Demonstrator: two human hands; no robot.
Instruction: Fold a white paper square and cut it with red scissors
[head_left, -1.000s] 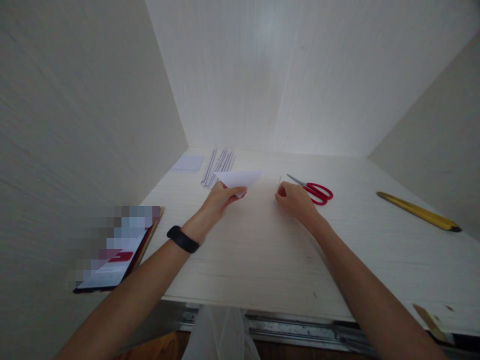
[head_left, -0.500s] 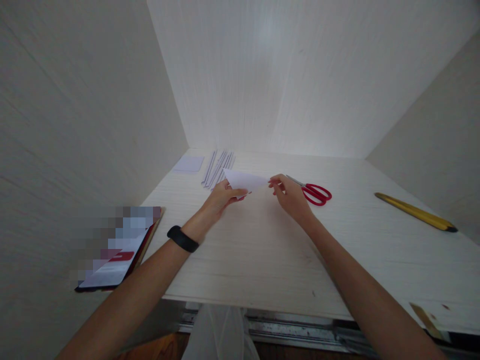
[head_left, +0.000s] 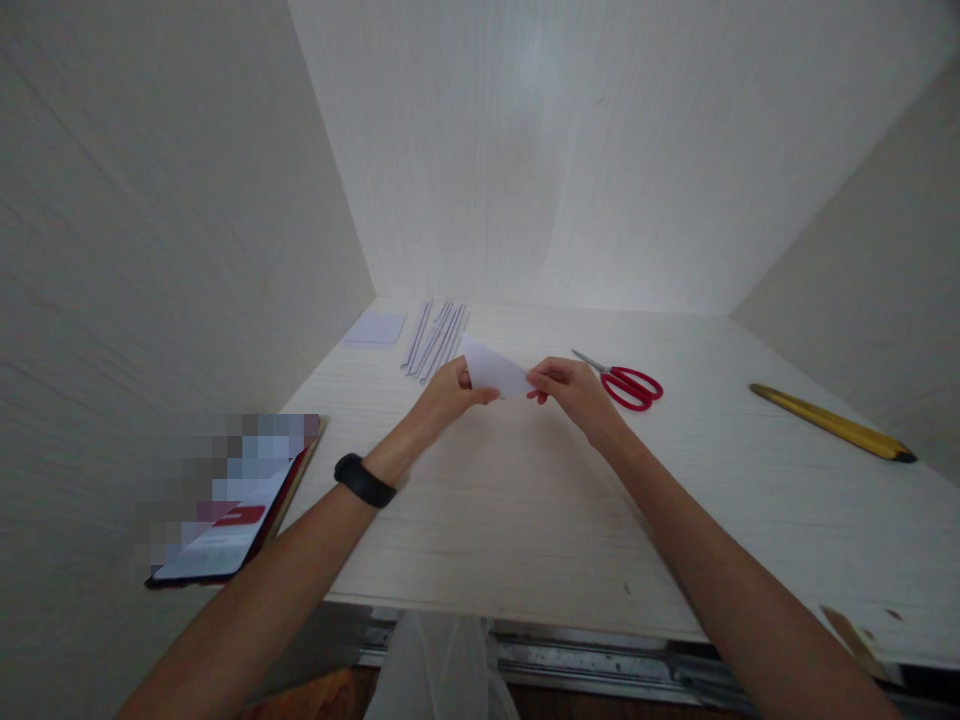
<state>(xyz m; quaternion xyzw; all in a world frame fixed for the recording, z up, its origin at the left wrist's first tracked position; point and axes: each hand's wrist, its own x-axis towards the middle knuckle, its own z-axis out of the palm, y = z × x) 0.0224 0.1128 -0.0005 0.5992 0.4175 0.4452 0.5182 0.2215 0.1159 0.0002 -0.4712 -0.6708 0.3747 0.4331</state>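
Both hands pinch one small white paper piece (head_left: pixel 496 370) just above the pale desk (head_left: pixel 525 500). The left hand (head_left: pixel 450 392) clamps its left end between thumb and fingers; the right hand (head_left: pixel 570 385) nips the right corner with its fingertips. Held at both ends like this, the sheet stays taut and off the surface, probably so an edge can be lined up; whether it is already folded is hard to tell at this size. A black wristband (head_left: pixel 364 480) sits on the left wrist.

Behind the paper lie thin paper strips (head_left: pixel 437 338) and a pale square sheet (head_left: pixel 375 328), parked out of the way at the back. Red-handled scissors (head_left: pixel 626 382) rest just right of the right hand, within easy reach. A yellow ruler (head_left: pixel 831 422) lies well apart to the right, and a phone (head_left: pixel 225 520) leans at the left edge.

A second ago only the left hand held the paper, while the right rested closed on the desk by the scissors; it has since come across and taken the free corner.
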